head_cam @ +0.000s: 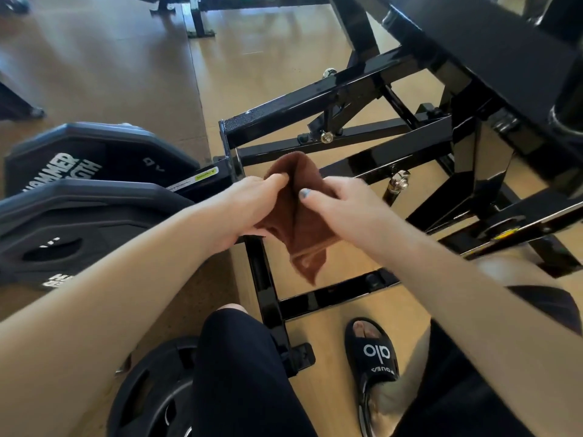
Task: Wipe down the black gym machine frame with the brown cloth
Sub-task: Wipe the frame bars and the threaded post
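The cloth (303,216) hangs mid-frame, above the frame (347,89), pinched between both hands: left hand (249,209) at its 9 o'clock, right hand (350,206) at 3. Weight plates (79,216) lie at 9 o'clock, a sandal (373,354) at 5.

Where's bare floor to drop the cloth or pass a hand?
Free: floor inside the frame, beyond the slide sandal; open floor up left. Crowded: weight plates left, crossing bars right. Both hands, left hand and right hand, hold the cloth.

Bright daylight, floor glare, wide-angle distortion.
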### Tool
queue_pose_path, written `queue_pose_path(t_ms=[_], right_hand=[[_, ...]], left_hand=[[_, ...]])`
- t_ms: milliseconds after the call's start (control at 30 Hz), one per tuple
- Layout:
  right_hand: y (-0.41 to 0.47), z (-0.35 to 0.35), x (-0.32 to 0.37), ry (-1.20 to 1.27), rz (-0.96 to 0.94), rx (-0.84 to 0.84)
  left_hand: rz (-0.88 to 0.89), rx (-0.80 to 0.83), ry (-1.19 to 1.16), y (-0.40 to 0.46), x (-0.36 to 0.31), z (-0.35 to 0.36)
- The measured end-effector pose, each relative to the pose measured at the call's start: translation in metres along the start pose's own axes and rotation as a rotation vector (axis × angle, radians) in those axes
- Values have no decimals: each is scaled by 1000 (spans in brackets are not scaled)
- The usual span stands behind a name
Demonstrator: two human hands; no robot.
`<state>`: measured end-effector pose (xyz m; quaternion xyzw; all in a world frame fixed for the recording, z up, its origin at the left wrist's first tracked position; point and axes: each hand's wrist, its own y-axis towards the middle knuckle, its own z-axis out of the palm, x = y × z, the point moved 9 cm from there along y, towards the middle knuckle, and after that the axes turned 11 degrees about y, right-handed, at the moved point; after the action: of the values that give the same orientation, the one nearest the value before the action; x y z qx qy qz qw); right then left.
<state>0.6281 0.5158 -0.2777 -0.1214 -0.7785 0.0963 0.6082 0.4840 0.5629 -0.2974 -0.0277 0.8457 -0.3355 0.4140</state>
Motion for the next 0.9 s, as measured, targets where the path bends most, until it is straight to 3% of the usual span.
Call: queue_pose_path(t_ms=[167,300,433,600,800,900], right_hand=[[-23,36,3,-201,-140,107],[-27,24,-1,-16,-105,216],[-13,-37,-14,49,-123,-99],[-10,1,-48,541,175,324],[-10,-15,-56,589,111,137],[-13,-17,-51,665,72,108]], left_hand=[[29,77,-220,2,-4,19],[83,39,-73,-1,-8,12],[1,73,-175,-2,-4,2],[45,221,-181,-6,-17,8],[109,152,-112,6,-11,-4],[275,131,170,7,-11,0]])
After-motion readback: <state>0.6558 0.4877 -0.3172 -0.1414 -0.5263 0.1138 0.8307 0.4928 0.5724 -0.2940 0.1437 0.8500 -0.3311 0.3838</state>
